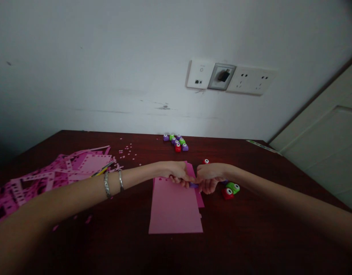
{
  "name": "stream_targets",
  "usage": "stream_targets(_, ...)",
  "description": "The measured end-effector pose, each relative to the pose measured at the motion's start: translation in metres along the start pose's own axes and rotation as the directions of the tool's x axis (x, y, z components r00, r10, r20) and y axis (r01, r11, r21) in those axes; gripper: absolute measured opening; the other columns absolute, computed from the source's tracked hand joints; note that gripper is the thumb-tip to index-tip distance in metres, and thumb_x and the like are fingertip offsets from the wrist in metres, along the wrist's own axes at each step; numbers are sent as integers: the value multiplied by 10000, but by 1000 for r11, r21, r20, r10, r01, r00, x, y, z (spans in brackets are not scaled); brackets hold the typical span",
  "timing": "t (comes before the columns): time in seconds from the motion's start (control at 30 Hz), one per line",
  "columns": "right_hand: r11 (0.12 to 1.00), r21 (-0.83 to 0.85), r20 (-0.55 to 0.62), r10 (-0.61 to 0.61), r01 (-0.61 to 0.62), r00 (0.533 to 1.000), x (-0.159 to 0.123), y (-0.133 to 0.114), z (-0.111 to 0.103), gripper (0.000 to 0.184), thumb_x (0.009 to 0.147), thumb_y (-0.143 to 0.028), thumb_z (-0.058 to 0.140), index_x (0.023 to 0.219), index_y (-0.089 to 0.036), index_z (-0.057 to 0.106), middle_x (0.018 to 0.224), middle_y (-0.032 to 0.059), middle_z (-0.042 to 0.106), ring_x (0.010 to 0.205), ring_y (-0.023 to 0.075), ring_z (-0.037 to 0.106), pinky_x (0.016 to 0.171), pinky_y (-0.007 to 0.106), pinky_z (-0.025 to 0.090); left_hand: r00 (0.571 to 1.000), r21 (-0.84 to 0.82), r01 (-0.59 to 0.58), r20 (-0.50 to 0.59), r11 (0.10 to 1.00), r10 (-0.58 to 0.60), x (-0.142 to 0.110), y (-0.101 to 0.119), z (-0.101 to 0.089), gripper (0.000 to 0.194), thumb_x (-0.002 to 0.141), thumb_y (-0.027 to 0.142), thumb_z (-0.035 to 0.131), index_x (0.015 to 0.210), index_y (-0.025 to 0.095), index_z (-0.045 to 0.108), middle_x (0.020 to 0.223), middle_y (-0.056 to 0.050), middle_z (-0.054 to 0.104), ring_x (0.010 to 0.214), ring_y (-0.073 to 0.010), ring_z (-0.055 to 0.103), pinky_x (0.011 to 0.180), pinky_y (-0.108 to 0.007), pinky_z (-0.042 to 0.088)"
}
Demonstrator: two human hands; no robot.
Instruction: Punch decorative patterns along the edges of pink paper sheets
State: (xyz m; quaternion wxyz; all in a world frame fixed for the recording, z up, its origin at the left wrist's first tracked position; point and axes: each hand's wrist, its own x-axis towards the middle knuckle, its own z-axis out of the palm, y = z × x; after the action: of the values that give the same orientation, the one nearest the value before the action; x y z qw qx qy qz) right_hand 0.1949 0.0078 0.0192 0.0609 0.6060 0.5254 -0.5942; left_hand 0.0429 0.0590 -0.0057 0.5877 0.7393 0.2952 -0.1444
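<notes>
A stack of pink paper sheets [175,208] lies in the middle of the dark table, with small punched shapes along its top edge. Over the upper right part of the paper, my left hand [179,172] and my right hand [209,176] meet, both with curled fingers. Between them shows a bit of a small purple craft punch [194,185], pinched by both hands and mostly hidden by the fingers. Just right of my right hand are a red punch [228,194] and a green punch [233,187]. Behind that hand another red punch [205,161] peeks out.
Several red, green and purple punches [178,147] stand near the wall. At left is a heap of punched pink paper strips [50,175], with a yellow pen-like stick [102,170] beside it. Tiny paper cutouts [127,151] lie scattered. Wall sockets [244,80] are above the table.
</notes>
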Motion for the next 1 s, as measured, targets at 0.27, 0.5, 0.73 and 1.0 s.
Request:
stream_targets(0.27, 996, -37, -121, -86, 82, 989, -13, 5, 10, 403, 738, -465, 594, 565, -101, 610, 490, 46, 597, 388, 92, 544, 385, 190, 463, 921, 291, -105, -333, 951, 204, -16, -11, 16, 414, 808, 501, 470, 688, 127, 602, 576, -9, 527, 476, -91, 430, 461, -241, 317)
stream_targets(0.5, 979, -161, -368, -176, 124, 913, -23, 20, 21, 450, 771, -542, 518, 571, -141, 547, 504, 55, 600, 368, 114, 538, 354, 221, 426, 665, 774, 58, -502, 631, 554, -53, -19, 67, 353, 897, 357, 365, 1077, 109, 540, 1124, -118, 540, 1064, -207, 468, 902, -329, 366)
stream_targets(0.73, 736, -581, -462, -650, 347, 604, -22, 40, 29, 258, 730, -298, 640, 946, -159, 623, 858, 61, 628, 664, 140, 555, 562, 243, 425, 799, 833, 136, -412, 537, 438, -52, -46, 88, 758, 873, 593, 195, 1374, 24, 197, 1449, -200, 159, 1340, -284, 103, 1067, -398, 155)
stream_targets(1.0, 619, -698, -355, -736, 360, 577, -11, 36, 34, 215, 772, -213, 589, 973, -150, 630, 853, 57, 588, 702, 145, 511, 620, 250, 397, 820, 790, 112, -416, 603, 393, -50, -50, 86, 806, 846, 642, 184, 1398, 56, 146, 1462, -175, 88, 1345, -288, 61, 1075, -415, 118)
